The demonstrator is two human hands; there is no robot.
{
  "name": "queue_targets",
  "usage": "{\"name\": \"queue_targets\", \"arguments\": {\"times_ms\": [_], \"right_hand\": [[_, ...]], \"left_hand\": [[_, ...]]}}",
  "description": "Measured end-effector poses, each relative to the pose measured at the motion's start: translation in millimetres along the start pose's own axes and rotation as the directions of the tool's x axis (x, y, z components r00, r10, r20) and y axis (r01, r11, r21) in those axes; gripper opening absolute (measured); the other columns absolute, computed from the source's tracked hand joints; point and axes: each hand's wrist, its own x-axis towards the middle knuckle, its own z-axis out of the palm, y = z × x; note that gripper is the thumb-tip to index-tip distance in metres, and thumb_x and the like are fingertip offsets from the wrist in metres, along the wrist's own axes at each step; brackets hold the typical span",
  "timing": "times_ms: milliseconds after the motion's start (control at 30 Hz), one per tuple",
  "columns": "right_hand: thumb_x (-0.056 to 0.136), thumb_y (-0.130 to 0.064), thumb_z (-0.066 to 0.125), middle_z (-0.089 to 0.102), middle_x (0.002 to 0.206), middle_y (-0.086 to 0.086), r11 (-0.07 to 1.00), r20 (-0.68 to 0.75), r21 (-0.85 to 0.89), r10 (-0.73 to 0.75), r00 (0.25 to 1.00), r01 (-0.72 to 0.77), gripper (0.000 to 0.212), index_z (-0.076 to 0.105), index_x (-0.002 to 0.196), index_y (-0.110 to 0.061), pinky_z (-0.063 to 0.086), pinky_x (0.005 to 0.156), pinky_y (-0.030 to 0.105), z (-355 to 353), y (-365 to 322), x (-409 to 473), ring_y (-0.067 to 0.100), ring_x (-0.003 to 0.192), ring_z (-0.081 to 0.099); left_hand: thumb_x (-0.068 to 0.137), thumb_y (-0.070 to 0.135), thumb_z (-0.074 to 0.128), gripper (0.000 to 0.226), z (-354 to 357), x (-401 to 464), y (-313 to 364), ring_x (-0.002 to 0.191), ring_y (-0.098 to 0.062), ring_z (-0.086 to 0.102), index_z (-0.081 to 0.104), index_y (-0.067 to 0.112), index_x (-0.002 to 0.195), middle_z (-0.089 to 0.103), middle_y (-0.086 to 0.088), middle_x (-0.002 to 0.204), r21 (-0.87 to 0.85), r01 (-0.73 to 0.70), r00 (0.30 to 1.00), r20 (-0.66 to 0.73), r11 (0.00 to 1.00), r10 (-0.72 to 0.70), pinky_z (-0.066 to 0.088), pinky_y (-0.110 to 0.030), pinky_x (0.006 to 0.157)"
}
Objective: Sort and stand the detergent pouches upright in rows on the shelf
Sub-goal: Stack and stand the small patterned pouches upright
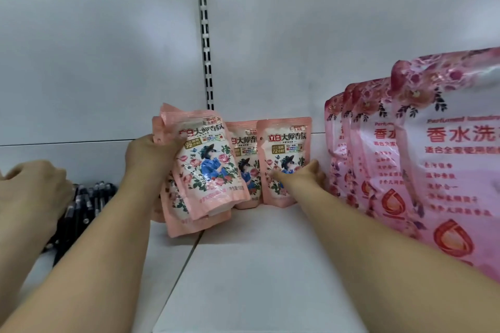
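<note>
My left hand [150, 155] grips a small stack of pink rose-printed detergent pouches [204, 167] by their upper left edge, tilted, just above the white shelf [259, 265]. Two matching small pouches stand upright against the back panel: one [244, 170] is partly hidden behind the held stack, the other [284, 143] is to its right. My right hand [304, 176] touches the lower front of that right pouch with relaxed fingers. A row of large pink pouches [446, 159] stands upright at the right.
Another hand [35, 184], loosely curled, rests at the far left over a pile of black pens [86, 203]. A slotted upright [205, 43] divides the white back panel. A seam in the shelf surface runs towards me below the held stack.
</note>
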Motion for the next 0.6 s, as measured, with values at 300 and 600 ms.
{"name": "queue_targets", "arguments": {"times_ms": [300,600], "right_hand": [[0.08,-0.036,0.068,0.013,0.151,0.014,0.996,-0.125,-0.09,-0.018,0.992,0.006,0.093,0.005,0.144,-0.012,0.03,0.106,0.045,-1,7,5,0.034,0.136,0.024],[0.095,-0.038,0.042,-0.027,0.152,0.006,0.606,0.146,-0.654,-0.486,0.862,0.453,0.081,-0.022,0.143,-0.025,-0.012,0.112,0.043,8,5,-14,0.026,0.14,-0.022]], "left_hand": [[0.077,0.036,0.07,0.02,0,-1,1,0.079,-0.028,0.068,0.061,0.019,0.073,0.07,-0.009,0.083,-0.14,0.023,0.999,-0.045,0.99,-0.03,0.054,-0.045,0.079],[0.081,0.028,0.068,0.018,-7,6,-2,0.062,-0.009,0.059,0.058,0.021,0.067,0.063,0.006,0.072,-0.279,-0.084,0.976,-0.218,0.957,0.022,0.048,-0.021,0.06]]}}
